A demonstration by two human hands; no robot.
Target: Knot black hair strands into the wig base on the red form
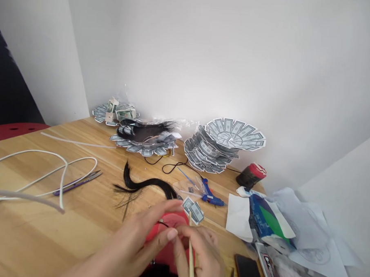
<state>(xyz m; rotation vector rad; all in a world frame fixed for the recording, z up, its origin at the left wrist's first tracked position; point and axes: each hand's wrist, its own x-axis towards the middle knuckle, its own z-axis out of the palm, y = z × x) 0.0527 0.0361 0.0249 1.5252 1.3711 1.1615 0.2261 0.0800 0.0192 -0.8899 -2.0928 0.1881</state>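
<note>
Red piece (168, 235), black hair strand (146, 183) behind, glue gun (210, 194) right

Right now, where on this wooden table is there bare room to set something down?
Free wood lies between the white cord loops and the left hand, below the purple snips, and along the table's near left edge. It is crowded from the black hair strand rightward: glue gun, paper-money fans, papers, phone.
</note>
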